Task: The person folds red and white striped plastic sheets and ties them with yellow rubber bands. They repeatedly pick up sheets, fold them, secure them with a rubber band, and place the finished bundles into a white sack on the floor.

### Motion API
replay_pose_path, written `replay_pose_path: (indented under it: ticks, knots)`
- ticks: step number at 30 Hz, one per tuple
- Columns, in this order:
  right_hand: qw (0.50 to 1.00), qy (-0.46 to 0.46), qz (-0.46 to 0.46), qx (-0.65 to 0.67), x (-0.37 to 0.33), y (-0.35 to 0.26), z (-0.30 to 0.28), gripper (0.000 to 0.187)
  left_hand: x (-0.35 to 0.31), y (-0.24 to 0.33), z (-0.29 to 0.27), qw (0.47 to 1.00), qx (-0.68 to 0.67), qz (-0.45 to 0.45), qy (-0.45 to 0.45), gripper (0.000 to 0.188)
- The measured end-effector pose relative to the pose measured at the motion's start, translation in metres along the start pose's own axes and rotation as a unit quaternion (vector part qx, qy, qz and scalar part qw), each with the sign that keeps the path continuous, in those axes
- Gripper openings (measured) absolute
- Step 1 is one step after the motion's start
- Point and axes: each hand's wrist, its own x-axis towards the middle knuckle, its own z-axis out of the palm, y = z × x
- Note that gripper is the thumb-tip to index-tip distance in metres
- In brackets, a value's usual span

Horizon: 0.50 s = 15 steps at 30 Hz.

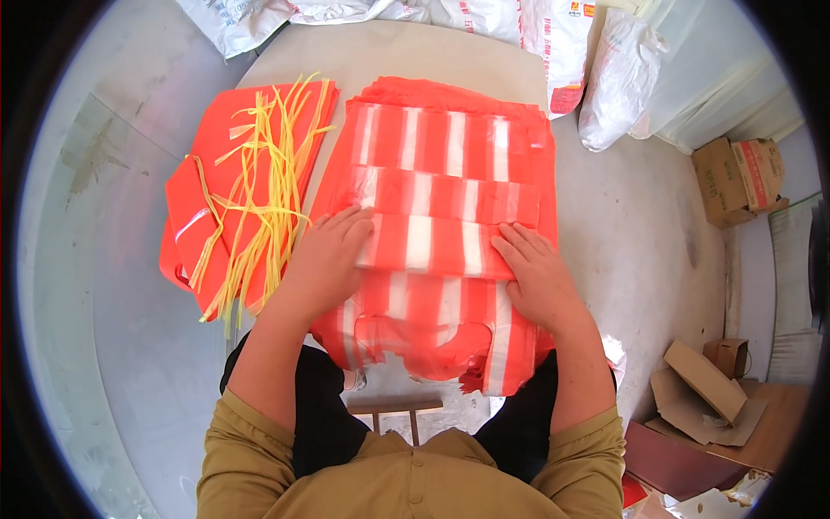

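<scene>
In front of me lies a pile of thin red-and-white striped plastic sheets or bags (419, 240), with folds running across the middle. The near end hangs toward my lap and has a ragged, crumpled edge. My left hand (327, 258) presses on the left end of the middle fold with its fingers extended. At the right end of that same fold rests my right hand (538, 275), fingers flat and slightly apart. Neither hand is closed round the plastic. To the left, a bunch of yellow plastic strips (270, 203) is spread over a stack of plain red sheets (203, 143).
White printed sacks (484, 19) line the far side of the table (346, 48), and a stuffed white sack (624, 80) leans at the far right. A cardboard box (724, 186) stands by the right wall. Nearer, an opened carton (705, 394) sits on brown furniture.
</scene>
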Motion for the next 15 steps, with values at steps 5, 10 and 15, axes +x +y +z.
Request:
replay_pose_path:
  ticks: [5,10,15]
  knots:
    - [0.993,-0.016,0.064,0.096,-0.003,0.002,-0.020,0.049,-0.007,-0.007,-0.017,0.994,-0.100,-0.013,0.029,0.040]
    - [0.931,-0.008,0.214,0.294,-0.010,0.003,-0.038,0.027,-0.011,-0.018,-0.019,0.964,-0.235,-0.117,0.047,0.021]
    - [0.898,-0.025,0.287,0.333,-0.005,0.013,-0.040,0.025,-0.003,-0.012,-0.024,0.937,-0.259,-0.231,0.047,0.022]
